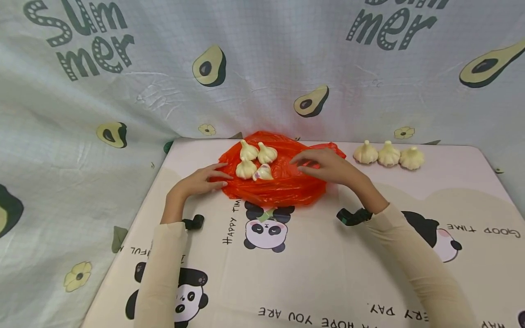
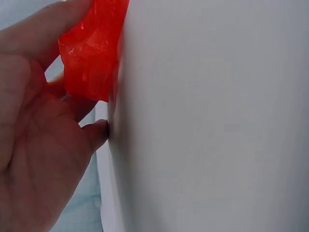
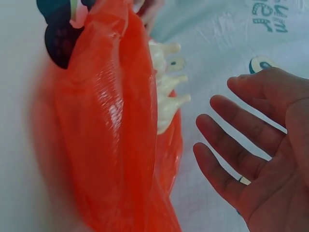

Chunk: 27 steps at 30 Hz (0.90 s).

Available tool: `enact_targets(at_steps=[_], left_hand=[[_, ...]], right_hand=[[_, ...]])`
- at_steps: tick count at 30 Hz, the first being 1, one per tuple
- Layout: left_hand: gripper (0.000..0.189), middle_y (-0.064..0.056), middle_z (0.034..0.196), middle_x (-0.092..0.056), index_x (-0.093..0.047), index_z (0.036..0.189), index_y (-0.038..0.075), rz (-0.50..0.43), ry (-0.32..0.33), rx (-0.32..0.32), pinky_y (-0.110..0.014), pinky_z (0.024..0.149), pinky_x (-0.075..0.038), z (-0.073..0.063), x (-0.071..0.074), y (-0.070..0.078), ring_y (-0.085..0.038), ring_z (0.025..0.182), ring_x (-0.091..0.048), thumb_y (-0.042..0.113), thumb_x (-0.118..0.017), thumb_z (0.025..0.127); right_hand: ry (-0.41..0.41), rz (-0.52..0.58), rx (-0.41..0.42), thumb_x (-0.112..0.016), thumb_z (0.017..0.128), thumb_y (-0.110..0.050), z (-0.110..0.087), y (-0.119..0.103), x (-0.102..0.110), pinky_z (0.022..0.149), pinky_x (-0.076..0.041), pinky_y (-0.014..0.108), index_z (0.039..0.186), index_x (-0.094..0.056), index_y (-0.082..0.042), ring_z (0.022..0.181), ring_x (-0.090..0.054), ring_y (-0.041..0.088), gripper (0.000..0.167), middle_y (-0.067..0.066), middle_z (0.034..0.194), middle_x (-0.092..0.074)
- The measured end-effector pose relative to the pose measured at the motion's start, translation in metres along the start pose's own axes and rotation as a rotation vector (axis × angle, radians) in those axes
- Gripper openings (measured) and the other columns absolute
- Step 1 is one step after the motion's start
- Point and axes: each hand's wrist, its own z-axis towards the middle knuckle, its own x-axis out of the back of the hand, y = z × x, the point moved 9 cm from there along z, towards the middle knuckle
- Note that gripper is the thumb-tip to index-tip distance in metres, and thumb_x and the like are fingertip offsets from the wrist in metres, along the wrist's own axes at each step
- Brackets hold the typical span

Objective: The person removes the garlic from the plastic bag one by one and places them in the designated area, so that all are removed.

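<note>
A red plastic bag (image 1: pixel 287 191) lies spread at the back of the table, with several garlic bulbs (image 1: pixel 246 169) clustered on its left part. In the head view, my left hand (image 1: pixel 200 181) is at the bag's left edge, fingers spread and touching the plastic. The left wrist view has the bag's edge (image 2: pixel 89 58) between the thumb and the fingers behind it. My right hand (image 1: pixel 326 166) hovers over the bag's right part, fingers loosely extended. From the right wrist, the palm (image 3: pixel 275 179) faces the bag with nothing in it, and pale bulb stems (image 3: pixel 169 99) rise above the red folds.
Three more garlic bulbs (image 1: pixel 388 154) stand in a row at the back right of the table. Behind the table hangs a curtain (image 1: pixel 254 59) printed with avocados. The tablecloth (image 1: pixel 311 264) carries panda drawings and lettering.
</note>
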Motion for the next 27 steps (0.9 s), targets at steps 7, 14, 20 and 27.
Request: enact_targets(at_steps=[7,14,20,27], left_hand=[[0.038,-0.015,0.164,-0.031,-0.067,0.135,0.011,0.002,0.006,-0.008,-0.063,0.121,-0.019,0.002,0.0,-0.001,-0.042,0.152,-0.022,0.022,-0.067,0.099],[0.038,-0.015,0.164,-0.032,-0.067,0.135,0.011,-0.002,0.0,-0.007,-0.062,0.122,-0.019,0.003,0.0,-0.002,-0.041,0.152,-0.022,0.02,-0.069,0.098],[0.038,-0.013,0.164,-0.032,-0.068,0.134,0.012,-0.013,-0.002,-0.003,-0.061,0.122,-0.02,0.003,-0.001,-0.004,-0.04,0.152,-0.023,0.021,-0.069,0.097],[0.038,-0.015,0.163,-0.032,-0.068,0.134,0.011,-0.016,0.006,-0.021,-0.061,0.121,-0.021,0.002,0.0,-0.003,-0.041,0.151,-0.024,0.02,-0.07,0.097]], right_hand=[[-0.08,-0.024,-0.011,-0.067,0.098,-0.016,0.028,-0.003,-0.008,0.095,-0.056,0.043,0.125,-0.071,-0.012,0.107,-0.066,0.023,0.027,0.008,0.119,-0.072],[-0.234,-0.026,-0.034,-0.067,0.099,-0.017,0.06,-0.006,-0.024,0.099,-0.055,0.041,0.127,-0.07,-0.011,0.111,-0.064,0.023,0.029,0.006,0.123,-0.071],[-0.372,-0.042,-0.058,-0.069,0.097,-0.016,0.08,0.001,-0.043,0.1,-0.055,0.039,0.13,-0.069,-0.017,0.116,-0.065,0.022,0.033,0.001,0.124,-0.07],[-0.425,-0.02,-0.057,-0.07,0.098,-0.022,0.092,0.006,-0.057,0.104,-0.052,0.039,0.131,-0.068,-0.016,0.121,-0.064,0.025,0.034,0.004,0.127,-0.069]])
